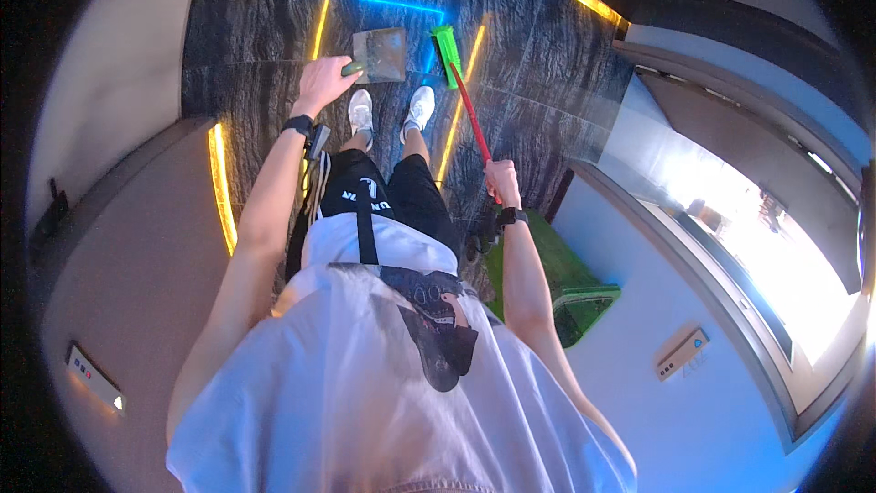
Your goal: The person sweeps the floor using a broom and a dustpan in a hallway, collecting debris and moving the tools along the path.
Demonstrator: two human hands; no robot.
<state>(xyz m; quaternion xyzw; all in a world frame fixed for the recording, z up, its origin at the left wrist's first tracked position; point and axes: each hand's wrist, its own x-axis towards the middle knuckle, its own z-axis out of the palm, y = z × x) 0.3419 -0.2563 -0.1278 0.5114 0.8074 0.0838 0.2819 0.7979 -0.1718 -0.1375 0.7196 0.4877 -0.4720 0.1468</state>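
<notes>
I look straight down my own body at a dark glossy floor [538,82]. My left hand [322,84] grips the green handle of a grey dustpan [380,55], whose pan rests on the floor just ahead of my white shoes [391,110]. My right hand [502,182] holds the red stick of a broom [470,110]. The broom's green head [446,55] touches the floor right beside the dustpan's right edge. Both wrists carry dark bands.
A green bin [566,288] stands on the floor by my right leg. Pale walls close in on both sides, with a wall switch panel [94,376] at left and a small controller [683,353] at right. Yellow and blue light strips run across the floor.
</notes>
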